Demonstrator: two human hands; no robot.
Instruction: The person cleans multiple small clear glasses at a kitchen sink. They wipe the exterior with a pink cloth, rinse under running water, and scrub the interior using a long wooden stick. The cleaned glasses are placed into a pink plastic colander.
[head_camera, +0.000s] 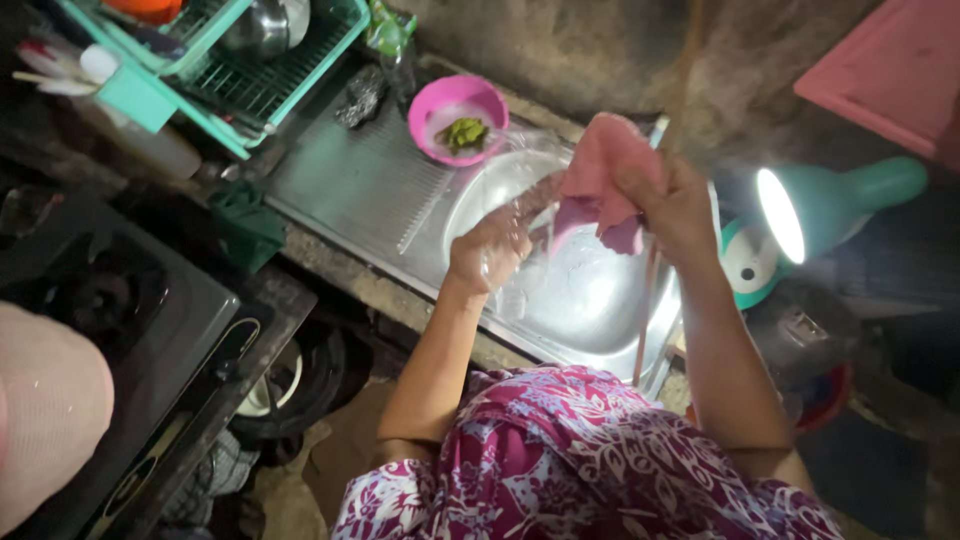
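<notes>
Green soft packet (388, 30) stood at back edge of steel sink surface (350, 190), beside teal wire dish rack (290, 70). Pink rumpled cloth (600, 180) hung over round steel sink bowl (590, 290), bunched at top, loose below. Right hand (672, 208) closed tight around cloth top. Left hand (492, 243) curled around clear see-through thing, hard to make out, touching cloth's lower edge. Pink plastic bowl (458, 118) with green scrubber sat at bowl's rim. Ridged draining part lay bare. Green lit lamp (820, 215) near right edge.
</notes>
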